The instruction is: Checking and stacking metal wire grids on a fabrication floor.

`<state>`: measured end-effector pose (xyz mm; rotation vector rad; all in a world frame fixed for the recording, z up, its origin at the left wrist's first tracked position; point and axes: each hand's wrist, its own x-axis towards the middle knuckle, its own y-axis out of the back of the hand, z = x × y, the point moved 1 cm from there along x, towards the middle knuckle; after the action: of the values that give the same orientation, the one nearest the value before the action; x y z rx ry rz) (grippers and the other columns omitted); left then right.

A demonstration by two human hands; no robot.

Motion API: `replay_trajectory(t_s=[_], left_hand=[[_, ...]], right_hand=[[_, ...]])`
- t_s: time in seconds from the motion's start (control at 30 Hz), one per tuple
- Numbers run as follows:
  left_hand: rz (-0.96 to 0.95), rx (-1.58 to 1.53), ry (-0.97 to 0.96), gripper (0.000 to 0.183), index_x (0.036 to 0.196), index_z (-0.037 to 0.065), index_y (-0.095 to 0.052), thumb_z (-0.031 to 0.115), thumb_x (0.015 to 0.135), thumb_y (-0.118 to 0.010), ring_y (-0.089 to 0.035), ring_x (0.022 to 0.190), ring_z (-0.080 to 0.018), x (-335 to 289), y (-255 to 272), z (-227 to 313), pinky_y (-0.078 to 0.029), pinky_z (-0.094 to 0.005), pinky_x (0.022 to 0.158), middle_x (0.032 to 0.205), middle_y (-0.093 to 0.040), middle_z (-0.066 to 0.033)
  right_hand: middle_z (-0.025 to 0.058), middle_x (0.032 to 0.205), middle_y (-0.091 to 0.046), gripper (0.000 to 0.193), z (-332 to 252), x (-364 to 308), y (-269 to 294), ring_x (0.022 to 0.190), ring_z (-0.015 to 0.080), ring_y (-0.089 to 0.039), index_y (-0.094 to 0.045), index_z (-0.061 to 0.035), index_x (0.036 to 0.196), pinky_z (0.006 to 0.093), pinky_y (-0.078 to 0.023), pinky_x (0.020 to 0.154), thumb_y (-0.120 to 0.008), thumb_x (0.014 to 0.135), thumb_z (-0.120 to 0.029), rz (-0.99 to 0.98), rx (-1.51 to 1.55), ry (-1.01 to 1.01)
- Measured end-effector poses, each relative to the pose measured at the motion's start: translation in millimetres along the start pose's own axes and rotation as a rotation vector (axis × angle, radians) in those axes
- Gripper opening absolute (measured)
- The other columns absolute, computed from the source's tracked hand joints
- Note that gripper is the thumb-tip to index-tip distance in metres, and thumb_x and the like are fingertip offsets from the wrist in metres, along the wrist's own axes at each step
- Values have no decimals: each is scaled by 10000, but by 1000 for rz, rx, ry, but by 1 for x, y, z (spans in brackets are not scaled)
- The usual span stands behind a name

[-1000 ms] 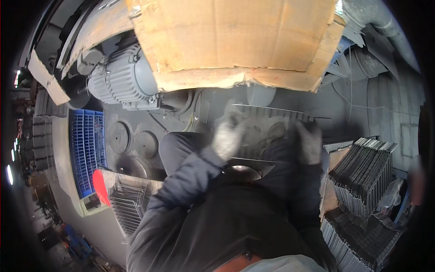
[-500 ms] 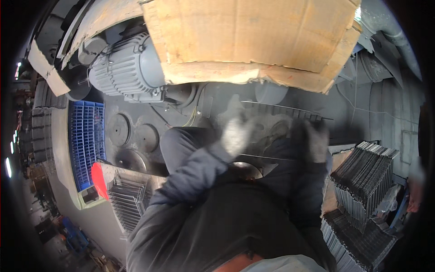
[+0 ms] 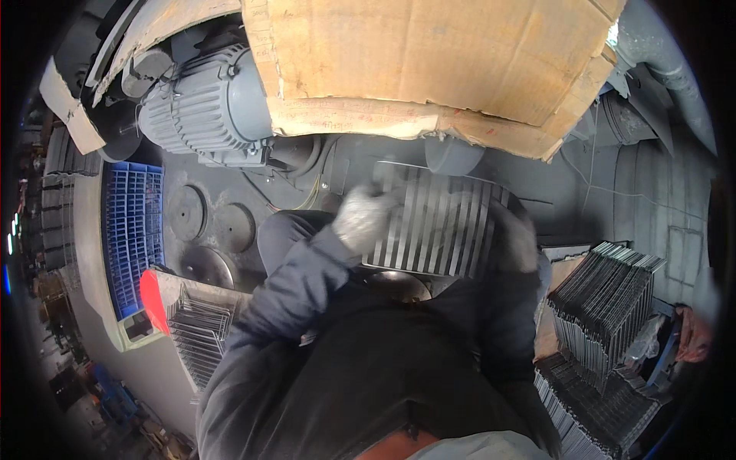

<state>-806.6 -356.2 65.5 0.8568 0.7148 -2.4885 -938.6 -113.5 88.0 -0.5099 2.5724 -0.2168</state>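
Observation:
A dark metal panel with pale parallel slats, like a grate (image 3: 435, 222), is in front of my knees with its slatted face toward me. My left hand (image 3: 363, 221), in a grey-white glove, is closed at the panel's left edge. On the opposite edge is my gloved right hand (image 3: 518, 239); it is smeared by motion, but looks closed on the panel. Below the panel a round shiny metal part (image 3: 399, 285) shows between my legs.
A grey finned motor (image 3: 201, 103) and a cardboard sheet (image 3: 429, 61) lie ahead. Stacked slatted metal panels (image 3: 606, 303) stand at my right. On the left are a blue plastic crate (image 3: 136, 234), thin wire-like metal pieces (image 3: 198, 330) and round metal discs (image 3: 232, 228).
The panel, seen almost edge-on before, now turns its slatted face to me. My left hand has come down and left onto its edge; my right hand has moved slightly left.

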Motion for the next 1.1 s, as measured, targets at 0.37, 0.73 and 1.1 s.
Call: replay_trajectory(t_s=[0.37, 0.73, 1.1], left_hand=[[24, -256, 40, 170, 1213, 29, -632, 73, 1050, -606, -718, 698, -250, 3, 52, -21, -632, -408, 610, 951, -732, -108], [-8, 97, -168, 276, 1192, -27, -639, 103, 980, -759, -740, 793, -180, -60, 36, -27, -617, -314, 681, 1014, -754, -112], [216, 251, -689, 251, 1153, -15, -673, -31, 907, -719, -692, 933, -134, -106, -8, -43, -560, -287, 845, 1038, -741, -68]], right_hand=[[128, 1203, -750, 411, 42, 12, 4, 1104, 213, -717, -639, 36, 1404, 343, -583, 918, -705, 1030, -123, -65, -212, -80], [98, 1066, -753, 349, 40, -30, 23, 884, 175, -706, -698, -3, 1281, 344, -578, 795, -730, 1023, -236, -237, -546, 294], [57, 1103, -763, 235, 30, -88, 41, 984, 137, -683, -718, -22, 1248, 292, -551, 899, -758, 1019, -53, -169, -350, 291]])
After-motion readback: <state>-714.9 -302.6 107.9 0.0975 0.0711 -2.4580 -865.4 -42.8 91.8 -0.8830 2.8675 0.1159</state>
